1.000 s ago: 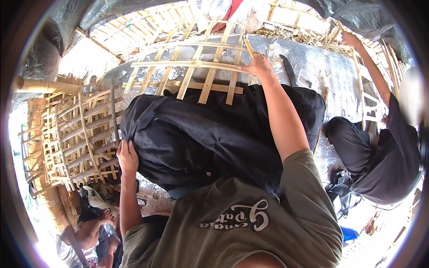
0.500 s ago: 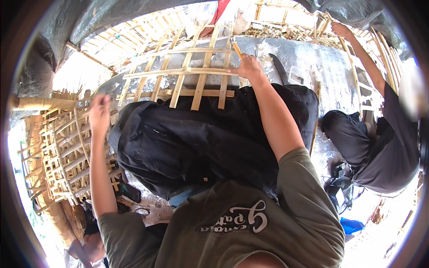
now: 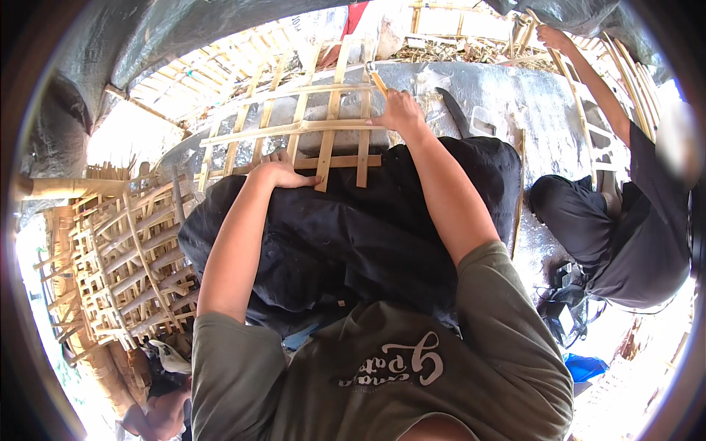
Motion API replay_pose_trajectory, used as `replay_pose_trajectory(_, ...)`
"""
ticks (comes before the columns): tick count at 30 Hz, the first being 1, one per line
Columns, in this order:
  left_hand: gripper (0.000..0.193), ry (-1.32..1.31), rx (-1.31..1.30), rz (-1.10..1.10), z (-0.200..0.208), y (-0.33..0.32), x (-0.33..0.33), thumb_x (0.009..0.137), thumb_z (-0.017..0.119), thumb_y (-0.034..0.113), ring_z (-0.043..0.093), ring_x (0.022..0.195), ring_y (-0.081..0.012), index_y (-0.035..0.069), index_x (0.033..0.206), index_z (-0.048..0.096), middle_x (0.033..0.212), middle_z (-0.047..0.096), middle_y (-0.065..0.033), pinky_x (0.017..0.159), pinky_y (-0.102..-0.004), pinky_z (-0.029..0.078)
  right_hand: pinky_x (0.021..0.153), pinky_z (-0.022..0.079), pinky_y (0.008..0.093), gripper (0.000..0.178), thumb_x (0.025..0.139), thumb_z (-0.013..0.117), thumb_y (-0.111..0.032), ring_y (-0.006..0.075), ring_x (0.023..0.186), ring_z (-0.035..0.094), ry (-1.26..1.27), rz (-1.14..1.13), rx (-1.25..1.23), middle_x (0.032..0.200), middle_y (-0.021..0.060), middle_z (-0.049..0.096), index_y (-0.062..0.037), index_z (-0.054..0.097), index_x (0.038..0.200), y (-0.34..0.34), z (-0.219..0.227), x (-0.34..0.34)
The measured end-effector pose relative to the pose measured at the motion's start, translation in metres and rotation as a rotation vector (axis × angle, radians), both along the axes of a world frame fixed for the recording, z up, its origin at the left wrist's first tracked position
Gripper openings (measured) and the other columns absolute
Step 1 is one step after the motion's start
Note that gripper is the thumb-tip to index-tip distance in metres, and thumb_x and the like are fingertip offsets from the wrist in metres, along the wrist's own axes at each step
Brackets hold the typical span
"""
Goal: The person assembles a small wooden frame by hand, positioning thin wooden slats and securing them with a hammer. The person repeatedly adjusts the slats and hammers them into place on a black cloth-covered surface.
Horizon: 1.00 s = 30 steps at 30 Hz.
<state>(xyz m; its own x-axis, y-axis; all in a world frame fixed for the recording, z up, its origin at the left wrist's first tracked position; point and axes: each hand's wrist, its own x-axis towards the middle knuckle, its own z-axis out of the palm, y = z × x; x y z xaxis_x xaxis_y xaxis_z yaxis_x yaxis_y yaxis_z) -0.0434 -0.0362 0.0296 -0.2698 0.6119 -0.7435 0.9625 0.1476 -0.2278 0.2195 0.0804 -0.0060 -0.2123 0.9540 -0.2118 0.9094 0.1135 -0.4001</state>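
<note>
A lattice of pale bamboo slats (image 3: 334,95) rests at its near edge on my black-clad lap. My left hand (image 3: 278,170) grips the near edge of this lattice, its thumb stretched towards a slat end and its fingers partly over the strips. In my right hand (image 3: 401,112) is a hammer (image 3: 379,83) with a yellow handle, its head pointing away from me. That hand lies at the right end of a crosswise strip, and its thumb touches the strip.
A dark curved blade (image 3: 454,110) and a clear plastic container (image 3: 483,120) lie on the silvery sheet (image 3: 526,95) to the right. Another person (image 3: 610,228) sits at the right, one hand on bamboo strips. More bamboo lattices (image 3: 125,257) stand at the left.
My left hand has come from the air at the left onto the lattice's near edge. The right hand, still holding the hammer, and the lattice have shifted slightly left.
</note>
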Motion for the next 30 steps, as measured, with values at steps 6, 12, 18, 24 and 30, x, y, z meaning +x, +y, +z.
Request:
replay_pose_trajectory(6,0.147,0.054,-0.061,-0.01,0.002,-0.005,0.02,0.06,0.051,0.097,0.015,0.151,-0.0371,-0.007,0.154,0.006,0.162,0.011,-0.0252,0.122,-0.049,0.015,0.097,0.055,0.0383,0.095,0.068,0.084,-0.059,0.0313,0.123,0.059,-0.124,-0.023,-0.061,0.133,0.02,0.054,-0.0012,0.048,0.135,-0.007,0.024,-0.011)
replay_pose_trajectory(12,0.144,0.027,0.101,-0.025,-0.017,-0.019,0.013,0.06,0.048,0.099,0.017,0.151,-0.0355,-0.005,0.154,0.015,0.162,0.015,-0.0236,0.122,-0.0482,0.017,0.091,0.057,0.0387,0.093,0.067,0.087,-0.052,0.0333,0.116,0.063,-0.062,-0.036,-0.021,0.135,0.0201,0.054,-0.0021,0.047,0.135,-0.006,0.017,-0.012)
replay_pose_trajectory(18,0.132,-0.042,0.205,-0.095,-0.004,-0.028,0.017,0.07,0.052,0.09,0.032,0.143,-0.044,-0.017,0.144,0.028,0.152,0.028,-0.0359,0.117,-0.0462,0.03,0.094,0.055,0.0425,0.086,0.064,0.09,-0.047,0.035,0.113,0.064,-0.031,-0.096,0.0,0.122,0.02,0.061,-0.0054,0.053,0.129,-0.008,0.012,-0.016)
replay_pose_trajectory(24,0.109,0.018,0.311,-0.289,0.019,-0.02,0.022,0.079,0.062,0.073,0.041,0.138,-0.0395,-0.007,0.147,0.032,0.149,0.04,-0.0274,0.113,-0.0484,0.035,0.095,0.053,0.0434,0.08,0.066,0.09,-0.042,0.0354,0.112,0.064,0.015,-0.104,0.024,0.118,0.0197,0.063,-0.0048,0.054,0.126,-0.013,0.01,-0.016)
replay_pose_trajectory(30,0.102,-0.164,0.634,-0.317,0.023,0.028,0.041,0.087,0.057,0.066,0.023,0.148,-0.036,-0.001,0.154,0.022,0.158,0.029,-0.0207,0.116,-0.0623,0.02,0.093,0.053,0.0449,0.08,0.066,0.09,-0.042,0.0372,0.111,0.064,0.012,-0.08,0.059,0.117,0.0225,0.063,0.0002,0.054,0.124,-0.019,0.021,-0.015)
